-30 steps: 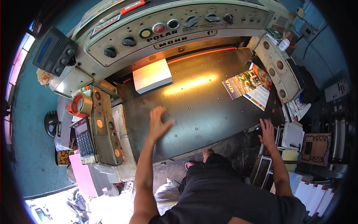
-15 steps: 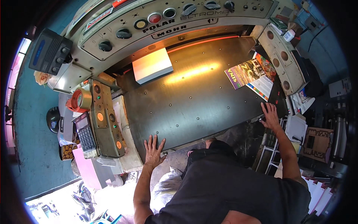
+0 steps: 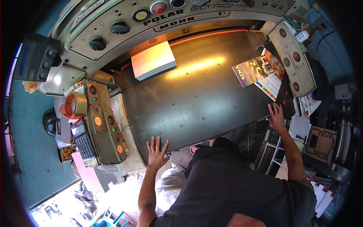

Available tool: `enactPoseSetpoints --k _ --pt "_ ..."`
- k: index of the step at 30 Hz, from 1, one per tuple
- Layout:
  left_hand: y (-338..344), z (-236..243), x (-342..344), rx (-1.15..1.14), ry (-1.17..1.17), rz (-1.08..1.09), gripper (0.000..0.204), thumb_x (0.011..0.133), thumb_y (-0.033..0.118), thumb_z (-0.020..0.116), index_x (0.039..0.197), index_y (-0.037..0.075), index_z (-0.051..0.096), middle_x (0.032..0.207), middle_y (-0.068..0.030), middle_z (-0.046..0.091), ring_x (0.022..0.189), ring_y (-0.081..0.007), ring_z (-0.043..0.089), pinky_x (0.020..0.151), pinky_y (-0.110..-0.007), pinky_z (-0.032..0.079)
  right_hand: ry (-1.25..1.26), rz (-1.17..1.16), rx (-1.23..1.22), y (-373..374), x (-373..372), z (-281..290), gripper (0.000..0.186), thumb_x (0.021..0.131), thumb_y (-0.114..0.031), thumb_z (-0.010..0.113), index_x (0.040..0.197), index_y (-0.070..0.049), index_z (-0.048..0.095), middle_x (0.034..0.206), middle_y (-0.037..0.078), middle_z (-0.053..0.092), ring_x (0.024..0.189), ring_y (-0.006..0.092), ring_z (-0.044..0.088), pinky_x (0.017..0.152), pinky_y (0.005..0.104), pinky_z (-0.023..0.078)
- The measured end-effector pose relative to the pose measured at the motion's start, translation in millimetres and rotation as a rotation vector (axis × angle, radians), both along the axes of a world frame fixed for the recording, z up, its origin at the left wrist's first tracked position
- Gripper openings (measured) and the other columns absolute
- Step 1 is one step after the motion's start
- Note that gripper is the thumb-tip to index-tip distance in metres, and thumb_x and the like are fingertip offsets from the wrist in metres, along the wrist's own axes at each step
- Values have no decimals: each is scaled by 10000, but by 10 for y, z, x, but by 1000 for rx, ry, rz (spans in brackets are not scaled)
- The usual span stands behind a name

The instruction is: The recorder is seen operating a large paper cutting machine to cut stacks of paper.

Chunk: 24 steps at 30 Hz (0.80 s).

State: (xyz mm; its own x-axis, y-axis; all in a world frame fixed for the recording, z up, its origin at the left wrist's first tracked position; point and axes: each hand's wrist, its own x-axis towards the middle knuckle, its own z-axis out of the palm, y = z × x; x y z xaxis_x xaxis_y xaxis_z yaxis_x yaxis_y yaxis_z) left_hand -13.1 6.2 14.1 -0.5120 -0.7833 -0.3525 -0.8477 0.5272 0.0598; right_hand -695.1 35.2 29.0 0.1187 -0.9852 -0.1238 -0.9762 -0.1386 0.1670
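My left hand (image 3: 156, 152) lies open, fingers spread, on the front left edge of a dark metal machine bed (image 3: 196, 109) dotted with small holes. My right hand (image 3: 276, 119) rests open on the right end of that same front edge, its thumb hanging near a small metal part. Toward the back left of the bed sits a thick stack of white paper (image 3: 152, 59), lit warm orange. Colourful printed leaflets (image 3: 249, 72) overlap at the right, above my right hand.
A control panel (image 3: 124, 38) spans the back. Button boxes (image 3: 105, 136) (image 3: 287, 62) flank the bed. Tape rolls (image 3: 79, 106) and a calculator (image 3: 81, 142) sit at left. Cardboard (image 3: 317, 143) and a white rack (image 3: 270, 155) stand at lower right.
My left hand has come down from above the bed onto its front edge. My right hand has shifted slightly along the edge. Button box lamps now glow green. The view has moved slightly.
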Motion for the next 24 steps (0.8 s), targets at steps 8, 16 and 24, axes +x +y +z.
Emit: enactPoseSetpoints --k 8,16,24 --pt "13 5 -8 -47 33 2 1082 693 469 827 1569 253 230 1610 -248 113 1480 -494 47 1167 -674 64 38 -85 83 12 53 21 1027 729 -150 779 1569 -119 190 1519 223 298 1407 401 295 1204 543 214" --pt "42 72 -30 -43 51 9 1131 665 443 849 1575 244 208 1605 -249 126 1479 -491 61 1169 -667 81 9 -56 2 60 111 60 1042 716 -129 789 1569 -122 192 1517 217 309 1413 393 295 1202 528 226" --pt "98 116 -27 -111 76 2 1180 630 448 867 1578 244 196 1609 -237 126 1484 -479 62 1171 -660 93 -30 -64 -73 155 209 82 1077 683 -59 804 1569 -128 196 1511 198 333 1407 370 323 1197 504 252"
